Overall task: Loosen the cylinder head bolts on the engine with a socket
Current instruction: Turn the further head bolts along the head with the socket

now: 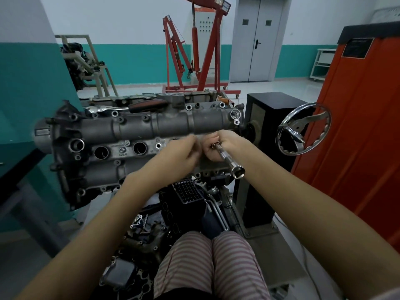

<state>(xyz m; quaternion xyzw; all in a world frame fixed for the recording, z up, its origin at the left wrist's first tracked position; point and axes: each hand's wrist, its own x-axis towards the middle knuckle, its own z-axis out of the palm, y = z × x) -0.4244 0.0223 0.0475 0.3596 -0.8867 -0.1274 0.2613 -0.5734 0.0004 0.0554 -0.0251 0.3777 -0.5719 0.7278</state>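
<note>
The grey engine cylinder head [134, 128] sits on a stand in front of me, with several bolt holes and round plug wells along its top. My right hand [218, 146] grips a chrome socket extension bar [227, 158] whose open socket end [237, 171] points back toward me, off the engine. My left hand [184, 152] is blurred, fingers curled close beside the right hand at the bar's far end; whether it holds anything I cannot make out. A ratchet with a red-black handle [147, 105] lies on the head's far edge.
A chrome handwheel [304, 129] and black column [268, 131] of the stand are at right, beside an orange cabinet [357, 135]. Red engine hoists [194, 55] stand behind. Loose engine parts [151, 230] lie on the floor near my striped trousers [210, 263].
</note>
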